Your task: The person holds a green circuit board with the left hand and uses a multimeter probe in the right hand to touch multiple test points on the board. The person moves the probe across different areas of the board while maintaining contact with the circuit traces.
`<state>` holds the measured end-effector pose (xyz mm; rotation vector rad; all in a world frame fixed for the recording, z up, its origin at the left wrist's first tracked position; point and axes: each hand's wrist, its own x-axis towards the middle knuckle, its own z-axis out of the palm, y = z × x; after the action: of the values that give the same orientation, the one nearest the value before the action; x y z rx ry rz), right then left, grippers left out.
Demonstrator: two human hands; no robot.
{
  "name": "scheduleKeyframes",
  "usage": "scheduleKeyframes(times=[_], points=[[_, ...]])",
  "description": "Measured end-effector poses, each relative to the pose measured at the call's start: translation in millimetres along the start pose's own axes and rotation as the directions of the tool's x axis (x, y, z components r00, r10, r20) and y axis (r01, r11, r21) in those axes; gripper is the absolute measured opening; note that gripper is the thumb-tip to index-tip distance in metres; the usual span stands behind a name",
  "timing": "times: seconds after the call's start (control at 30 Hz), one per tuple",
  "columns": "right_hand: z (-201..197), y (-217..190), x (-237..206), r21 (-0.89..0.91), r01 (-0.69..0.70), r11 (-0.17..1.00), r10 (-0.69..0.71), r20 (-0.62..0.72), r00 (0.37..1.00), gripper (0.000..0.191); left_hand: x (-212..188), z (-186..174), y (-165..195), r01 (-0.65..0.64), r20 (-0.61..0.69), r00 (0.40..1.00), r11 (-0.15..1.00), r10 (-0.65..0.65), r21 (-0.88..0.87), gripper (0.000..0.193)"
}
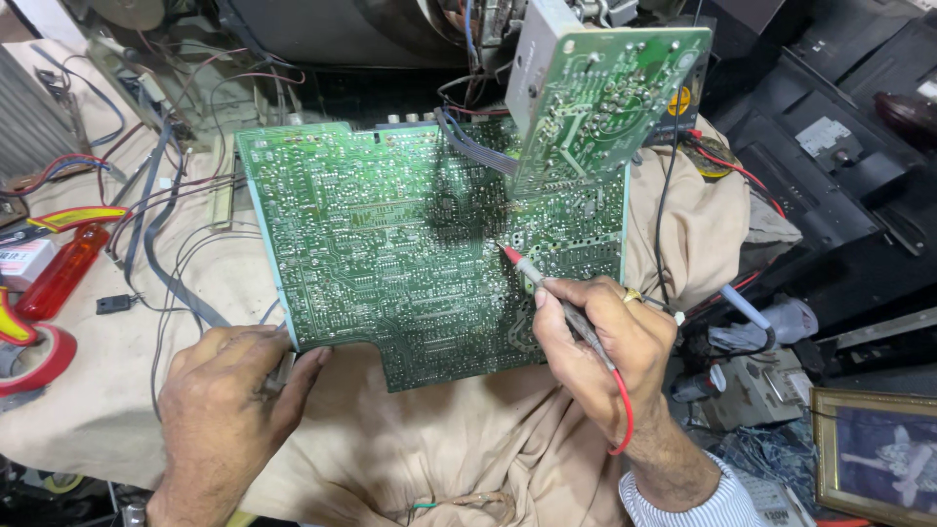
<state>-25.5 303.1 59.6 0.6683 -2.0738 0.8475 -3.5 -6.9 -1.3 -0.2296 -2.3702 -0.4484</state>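
Note:
A large green circuit board (390, 244) lies solder side up on a beige cloth (439, 449). My left hand (229, 410) rests at the board's near left corner, fingers curled against its edge. My right hand (595, 351) grips a red test probe (547, 285) like a pen, its tip touching the board right of centre. The probe's red lead (625, 410) loops back over my wrist. A smaller green board (600, 93) stands tilted above the big board's far right corner, joined to it by a grey ribbon cable (478, 151).
Loose wires (166, 224) trail across the cloth at left, beside a red tool handle (59, 273) and red tape rolls (39, 361). Black casing parts (839, 166) fill the right. A framed picture (878, 454) sits at bottom right, above it a grey tool (771, 322).

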Motion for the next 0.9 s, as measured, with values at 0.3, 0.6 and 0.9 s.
scheduleKeyframes(times=[0.3, 0.6, 0.9], points=[[3, -1, -3, -0.028, -0.042, 0.999, 0.041, -0.028, 0.999, 0.015, 4, -4, 2, 0.012, 0.016, 1.0, 1.0, -0.011, -0.026, 0.024], [-12, 7, -22, 0.112, 0.071, 0.991, -0.063, -0.07, 0.996, 0.018, 7, -6, 2, 0.003, 0.009, 1.0, 0.998, -0.002, -0.057, 0.024], [-14, 23, -37, 0.042, 0.149, 0.988, -0.144, -0.119, 0.982, 0.018, 6, -3, 2, -0.009, 0.003, 1.0, 0.999, 0.009, -0.04, 0.026]])
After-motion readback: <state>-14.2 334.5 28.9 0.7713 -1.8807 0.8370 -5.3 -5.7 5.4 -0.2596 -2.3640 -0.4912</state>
